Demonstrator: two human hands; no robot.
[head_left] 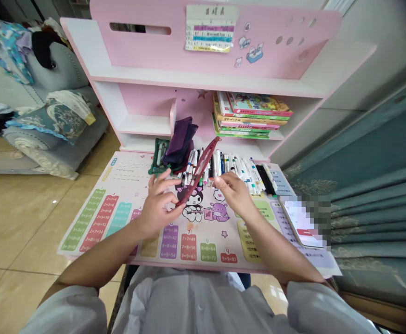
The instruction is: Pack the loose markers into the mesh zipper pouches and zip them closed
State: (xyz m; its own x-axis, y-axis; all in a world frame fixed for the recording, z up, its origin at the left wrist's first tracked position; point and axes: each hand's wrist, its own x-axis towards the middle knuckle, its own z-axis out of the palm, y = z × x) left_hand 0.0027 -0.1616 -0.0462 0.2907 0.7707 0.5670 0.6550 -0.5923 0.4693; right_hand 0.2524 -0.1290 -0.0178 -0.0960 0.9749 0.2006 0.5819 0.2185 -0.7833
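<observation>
My left hand (159,202) pinches the lower end of a dark red stencil ruler (200,168) and holds it tilted up over the desk. My right hand (233,191) rests just right of it, fingers curled down onto the row of marker pens (234,168) lying along the back of the desk; what those fingers grip is hidden. Both hands hover above a colourful multiplication-table desk mat (175,232) with cartoon figures.
A purple cloth pouch (180,141) lies on a green case (158,155) at the back. Stacked books (249,116) fill the pink shelf unit (203,79). A phone (302,222) lies on the right of the desk. A sofa (42,130) stands left, curtains right.
</observation>
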